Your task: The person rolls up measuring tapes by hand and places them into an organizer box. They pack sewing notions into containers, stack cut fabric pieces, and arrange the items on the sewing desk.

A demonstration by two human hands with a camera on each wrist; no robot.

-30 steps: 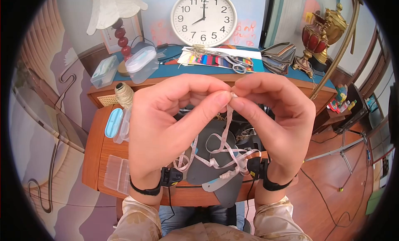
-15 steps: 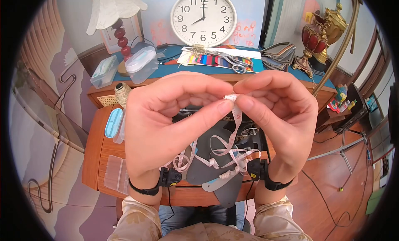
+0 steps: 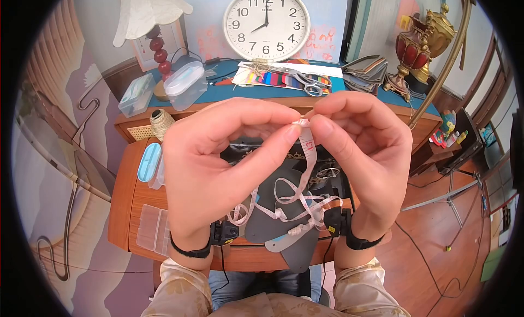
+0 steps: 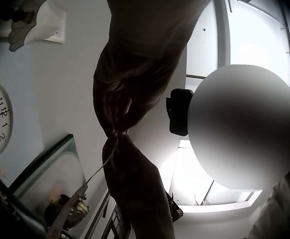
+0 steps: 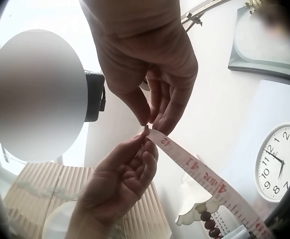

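A pale soft tape measure point(image 3: 307, 160) with red numbers hangs from the fingertips of both hands, which meet in the middle of the head view. My left hand point(image 3: 199, 164) pinches a small folded bit of it between thumb and index finger. On the other side my right hand point(image 3: 371, 164) pinches at the same spot, its thumb over the tape's edge. The right wrist view shows the tape point(image 5: 200, 172) stretching down and away from the touching fingertips. Below the hands, its loose loops point(image 3: 286, 199) lie over dark grey pieces point(image 3: 297, 249) on the wooden table.
Left on the table point(image 3: 123, 218) are a spool of twine point(image 3: 161, 123), a blue case point(image 3: 149, 163) and a clear plastic box point(image 3: 150, 229). Behind, the blue-topped desk holds scissors point(image 3: 312, 86), colour swatches point(image 3: 273, 79), lidded boxes point(image 3: 185, 86), a lamp point(image 3: 158, 57) and a wall clock point(image 3: 266, 25).
The fingertips were pressed together with little tape showing; now a folded bit shows between them, and the hanging strip has turned so that a red 43 faces up. Both hands rose slightly.
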